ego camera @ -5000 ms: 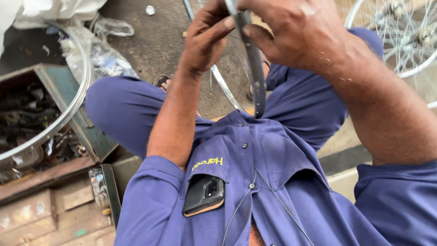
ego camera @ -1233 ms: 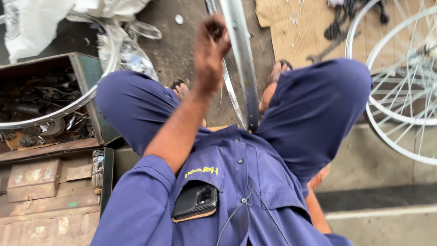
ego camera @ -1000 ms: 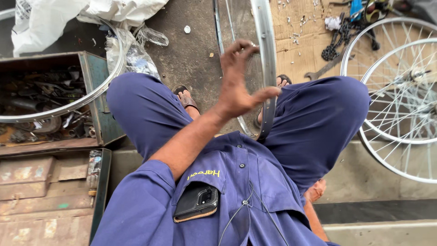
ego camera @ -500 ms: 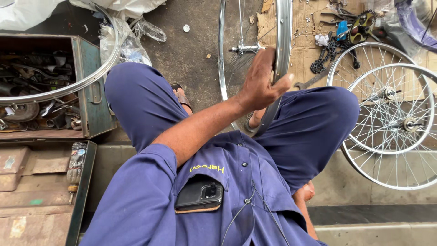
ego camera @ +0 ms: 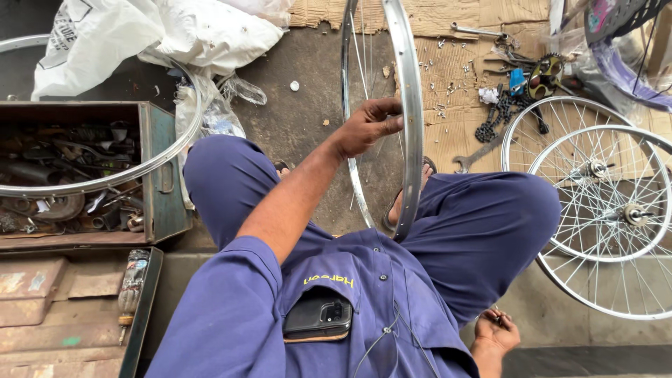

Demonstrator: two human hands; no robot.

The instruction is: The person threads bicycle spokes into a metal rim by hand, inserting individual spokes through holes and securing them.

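Note:
A bare silver bicycle rim (ego camera: 413,105) with a few spokes stands upright between my knees on the concrete floor. My left hand (ego camera: 365,127) reaches forward and grips its left side, fingers curled round the metal at mid height. My right hand (ego camera: 495,333) hangs low beside my right thigh, fingers closed on a small metal piece that I cannot make out. I am seated in blue work clothes, with a dark phone (ego camera: 318,316) in the chest pocket.
An open metal toolbox (ego camera: 164,175) full of rusty parts sits at the left, with another bare rim (ego camera: 112,178) lying across it. White sacks (ego camera: 140,31) lie behind it. Two spoked wheels (ego camera: 609,210) lean at the right. Spanners, a chain (ego camera: 493,119) and a sprocket lie on cardboard (ego camera: 455,77).
Both hands were on the rim five seconds ago. The right hand has since dropped beside my thigh, and the left hand has shifted its hold on the upright rim.

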